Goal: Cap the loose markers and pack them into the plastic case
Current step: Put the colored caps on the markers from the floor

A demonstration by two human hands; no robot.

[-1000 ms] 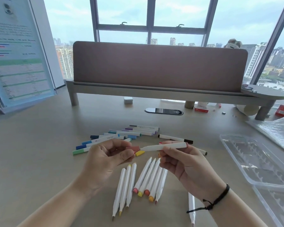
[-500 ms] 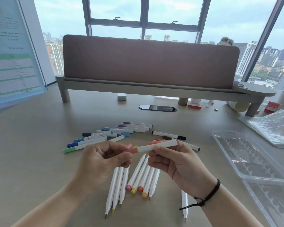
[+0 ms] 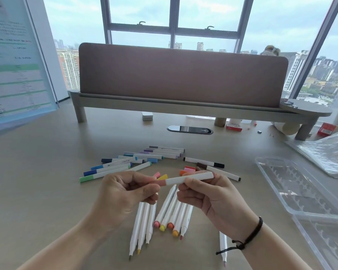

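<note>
Marker point(image 3: 189, 178) held between both hands; left hand point(image 3: 125, 193) pinches its cap.

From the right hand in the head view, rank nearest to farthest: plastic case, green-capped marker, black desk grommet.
1. Plastic case, lying open to the right of the right hand.
2. Green-capped marker, left, beyond the left hand.
3. Black desk grommet, far back, centre.

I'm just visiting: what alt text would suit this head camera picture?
Two hands push a dusty-pink cap onto a white marker: left hand pinching the cap, right hand gripping the barrel. Uncapped markers lie beneath; an open clear plastic case waits right.
</note>
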